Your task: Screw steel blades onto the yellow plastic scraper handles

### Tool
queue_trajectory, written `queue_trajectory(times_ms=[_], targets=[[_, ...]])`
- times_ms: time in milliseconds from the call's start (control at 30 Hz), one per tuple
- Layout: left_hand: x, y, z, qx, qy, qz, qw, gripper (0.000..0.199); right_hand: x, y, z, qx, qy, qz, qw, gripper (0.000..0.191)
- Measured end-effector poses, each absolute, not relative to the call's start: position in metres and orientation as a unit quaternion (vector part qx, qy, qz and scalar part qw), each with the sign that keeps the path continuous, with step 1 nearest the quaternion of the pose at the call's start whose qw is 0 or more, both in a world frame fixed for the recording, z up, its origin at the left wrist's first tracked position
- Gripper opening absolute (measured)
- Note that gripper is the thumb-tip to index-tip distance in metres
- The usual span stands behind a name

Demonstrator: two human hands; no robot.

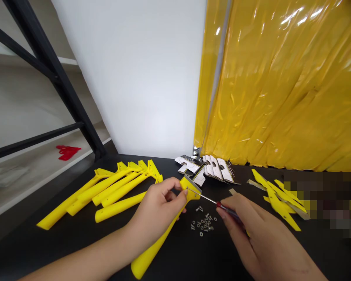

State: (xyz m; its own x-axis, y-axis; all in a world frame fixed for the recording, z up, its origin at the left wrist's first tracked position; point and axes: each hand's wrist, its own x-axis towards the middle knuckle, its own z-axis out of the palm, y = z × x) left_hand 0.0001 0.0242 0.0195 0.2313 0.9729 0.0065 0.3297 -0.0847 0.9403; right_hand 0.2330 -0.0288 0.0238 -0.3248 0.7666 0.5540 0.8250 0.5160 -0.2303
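My left hand [165,205] is closed around the head of a yellow plastic scraper [153,248], whose long handle slants down toward me. A grey metal strip runs along the far edge of the head. In my right hand [247,224] is a screwdriver [228,210] with a dark red handle. Its thin shaft points left, and its tip meets the head beside my left thumb; whether a screw sits under the tip is too small to tell. Loose screws and washers [205,223] lie on the black table between my hands.
Several yellow scraper handles [124,192] lie side by side at left. White printed cards [213,168] lie at the back, flat yellow pieces [282,207] at right. Behind stand a white panel [140,78] and a yellow plastic curtain [280,97]; a black-framed shelf [67,97] is at left.
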Motion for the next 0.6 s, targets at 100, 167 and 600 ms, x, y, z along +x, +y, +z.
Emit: queue_trajectory(times_ms=[100,167,600], targets=[[0.0009,0.0239,0.0195,0.639,0.511,0.355,0.452,0.026,0.2329,-0.0286,0.0246,-0.493,-0.805,-0.075,0.321,0.015],[0.0011,0.0238,0.0193,0.638,0.51,0.354,0.455,0.026,0.2329,-0.0279,0.023,-0.498,-0.795,-0.084,0.336,0.015],[-0.0018,0.0233,0.017,0.638,0.503,0.357,0.462,0.026,0.2364,-0.0279,0.02,-0.497,-0.815,-0.042,0.296,0.012]])
